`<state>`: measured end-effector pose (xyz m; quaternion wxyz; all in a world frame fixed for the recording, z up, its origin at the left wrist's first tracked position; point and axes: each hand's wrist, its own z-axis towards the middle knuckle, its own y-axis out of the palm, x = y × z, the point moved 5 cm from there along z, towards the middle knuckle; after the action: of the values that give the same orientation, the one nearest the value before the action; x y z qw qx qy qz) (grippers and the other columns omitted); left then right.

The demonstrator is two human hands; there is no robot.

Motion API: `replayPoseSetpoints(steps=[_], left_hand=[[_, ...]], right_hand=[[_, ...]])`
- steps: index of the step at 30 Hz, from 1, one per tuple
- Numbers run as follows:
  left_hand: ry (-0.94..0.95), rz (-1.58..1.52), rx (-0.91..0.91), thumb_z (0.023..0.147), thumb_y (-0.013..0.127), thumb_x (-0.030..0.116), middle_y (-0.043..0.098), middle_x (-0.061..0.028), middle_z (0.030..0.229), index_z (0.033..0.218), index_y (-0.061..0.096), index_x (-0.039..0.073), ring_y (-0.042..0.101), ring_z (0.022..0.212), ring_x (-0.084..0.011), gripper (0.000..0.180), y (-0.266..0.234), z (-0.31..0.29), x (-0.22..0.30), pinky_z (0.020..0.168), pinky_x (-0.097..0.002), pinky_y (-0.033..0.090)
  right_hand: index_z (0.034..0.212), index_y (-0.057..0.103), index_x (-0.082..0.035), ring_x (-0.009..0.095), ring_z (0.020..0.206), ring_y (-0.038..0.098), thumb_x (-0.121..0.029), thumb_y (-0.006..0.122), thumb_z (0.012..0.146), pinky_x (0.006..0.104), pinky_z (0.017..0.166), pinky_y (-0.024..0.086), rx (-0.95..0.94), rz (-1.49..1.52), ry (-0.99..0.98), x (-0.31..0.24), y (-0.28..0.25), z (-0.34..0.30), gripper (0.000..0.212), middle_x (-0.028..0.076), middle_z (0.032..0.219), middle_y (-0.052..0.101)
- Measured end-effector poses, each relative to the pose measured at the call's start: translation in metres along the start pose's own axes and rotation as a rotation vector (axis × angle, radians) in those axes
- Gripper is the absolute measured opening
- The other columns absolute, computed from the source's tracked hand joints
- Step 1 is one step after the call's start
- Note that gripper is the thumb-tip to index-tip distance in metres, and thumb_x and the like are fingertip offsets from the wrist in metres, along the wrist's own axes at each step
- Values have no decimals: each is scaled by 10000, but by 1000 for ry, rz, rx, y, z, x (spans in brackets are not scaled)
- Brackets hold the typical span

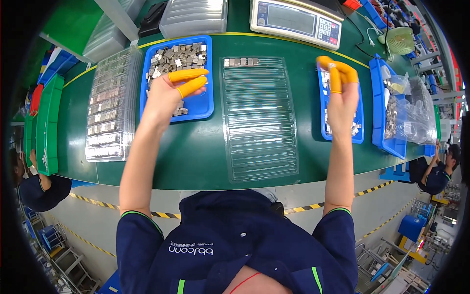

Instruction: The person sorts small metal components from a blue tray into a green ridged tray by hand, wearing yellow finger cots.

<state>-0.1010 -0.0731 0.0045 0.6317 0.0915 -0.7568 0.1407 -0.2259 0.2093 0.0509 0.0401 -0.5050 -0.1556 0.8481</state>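
Yellow finger cots cover the thumb and fingertips of both hands. My left hand (172, 90) is over a blue tray (209, 98) heaped with small metal connector shells (178, 58). Its thumb and finger come together in a pinch, and a tiny pale bit shows at the tips, too small to name. My right hand (341, 85) hovers over a second blue tray (361, 128) holding small white and metal parts (355, 128). Its fingers close on a small whitish piece (332, 65). Between the hands lies a clear slotted plastic tray (259, 122), with several metal shells (241, 62) in its top slot.
Filled clear trays (105, 110) are stacked at left, beside a green bin (49, 127). Empty clear trays (193, 17) and a digital scale (296, 22) stand at the back. A blue bin (379, 108) with plastic bags (416, 112) is at right. Other people (435, 171) sit on both sides.
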Motion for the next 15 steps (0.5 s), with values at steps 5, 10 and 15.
replayPoseSetpoints(steps=[5, 10, 15], left_hand=[[-118, -603, 44, 805, 632, 47, 639, -119, 957, 1052, 581, -38, 646, 856, -207, 266, 35, -32, -8, 727, -238, 535], [-116, -707, 45, 797, 638, 31, 637, -132, 957, 1025, 583, -44, 648, 851, -204, 246, 57, -48, -19, 726, -243, 540], [-97, -686, 66, 791, 638, 9, 641, -140, 934, 1009, 589, -59, 647, 851, -201, 233, 60, -51, -22, 735, -250, 540]], right_hand=[[1017, 540, 4, 148, 809, 604, -65, 544, 873, 257, 762, 460, -420, 470, 153, -22, 79, -34, 160, 85, 881, 624], [996, 552, -4, 189, 840, 635, -38, 591, 823, 281, 756, 471, -496, 305, 61, -27, 94, -55, 181, 100, 878, 643], [960, 577, -6, 254, 844, 640, -10, 613, 788, 300, 753, 482, -539, 159, 5, -27, 92, -60, 176, 116, 920, 639]])
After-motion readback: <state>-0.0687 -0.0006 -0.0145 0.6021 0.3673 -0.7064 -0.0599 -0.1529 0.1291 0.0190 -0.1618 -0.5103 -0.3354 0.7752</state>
